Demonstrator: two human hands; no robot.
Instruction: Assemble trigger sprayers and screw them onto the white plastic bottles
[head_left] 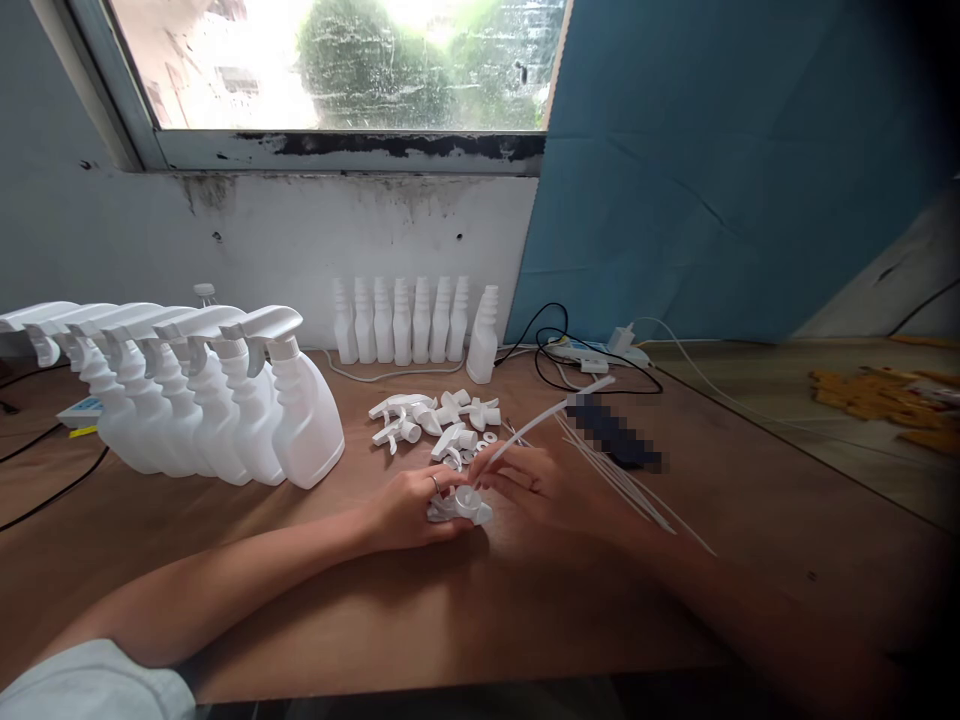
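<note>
My left hand (416,508), with a ring on one finger, grips a white spray trigger head (459,506) whose round collar faces up. Between the fingers of my right hand (534,484) is a thin white plastic tube (546,414), slanting up to the right. The tube's lower end is at the collar; I cannot tell how far in it sits. Just beyond my hands lies a pile of loose white trigger heads (420,412), with small white ring washers (489,438) beside it. More thin tubes (615,474) lie to the right of my right hand.
Assembled white spray bottles (307,425) stand in a row at left. Several bottles without heads (402,322) line the wall, with one more (482,335) nearer. A blurred-out dark object (616,432), black cables (551,330) and a power strip (600,353) are at right on the brown table (360,630).
</note>
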